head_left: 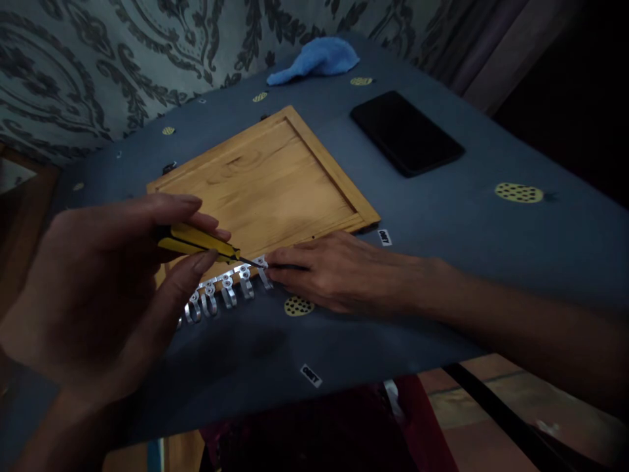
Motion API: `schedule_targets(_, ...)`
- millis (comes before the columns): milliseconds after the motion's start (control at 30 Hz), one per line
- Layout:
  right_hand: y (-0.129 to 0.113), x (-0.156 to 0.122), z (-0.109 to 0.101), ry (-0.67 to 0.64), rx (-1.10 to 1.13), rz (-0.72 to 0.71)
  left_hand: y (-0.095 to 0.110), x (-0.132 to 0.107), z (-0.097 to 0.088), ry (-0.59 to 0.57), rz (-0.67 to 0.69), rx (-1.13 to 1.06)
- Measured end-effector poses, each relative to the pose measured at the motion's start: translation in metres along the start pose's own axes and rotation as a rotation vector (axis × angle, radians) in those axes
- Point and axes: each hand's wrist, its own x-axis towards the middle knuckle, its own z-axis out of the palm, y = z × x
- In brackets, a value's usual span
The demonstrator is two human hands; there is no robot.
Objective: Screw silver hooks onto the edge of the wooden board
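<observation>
My left hand (93, 282) is closed around a screwdriver (204, 244) with a yellow and black handle. The screwdriver's thin shaft points right, its tip at the right end of a silver metal hook rail (227, 287). That rail, with several curved hooks, lies along the near edge of a framed wooden panel (265, 190). My right hand (334, 272) rests at the panel's near edge, its fingers pressed together at the rail's end beside the screwdriver tip. A dark narrow line shows between those fingers; I cannot tell what it is. My left hand hides the rail's left end.
A black phone (407, 134) lies on the blue-grey tablecloth (442, 216) right of the panel. Behind the panel is a crumpled blue cloth (319, 59). Small dark fittings (169, 168) sit at the panel's far edge. A patterned wall (162, 52) borders the table's far side.
</observation>
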Motion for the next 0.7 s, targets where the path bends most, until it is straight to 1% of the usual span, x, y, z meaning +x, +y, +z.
schedule_targets(33,0.000,0.000,0.000,-0.008,0.000,0.005,-0.002,0.000,-0.001,-0.035,0.016,-0.013)
schedule_targets(100,0.000,0.000,0.000,-0.017,-0.005,0.003,-0.005,0.000,-0.002,-0.040,0.028,-0.034)
schedule_targets(167,0.001,0.000,0.000,-0.011,-0.010,-0.007,-0.005,-0.001,-0.001,-0.005,0.025,-0.047)
schedule_targets(333,0.001,0.000,0.002,0.015,-0.010,-0.021,-0.001,-0.003,0.004,0.017,-0.014,-0.144)
schedule_targets(567,0.002,-0.001,0.004,0.056,-0.004,-0.040,0.000,-0.008,0.009,0.066,-0.057,-0.213)
schedule_targets(633,0.002,-0.001,0.005,0.076,0.005,-0.042,-0.001,-0.008,0.009,0.055,-0.047,-0.210)
schedule_targets(700,0.003,-0.002,0.005,0.090,0.016,-0.040,-0.003,-0.007,0.009,0.048,-0.013,-0.137)
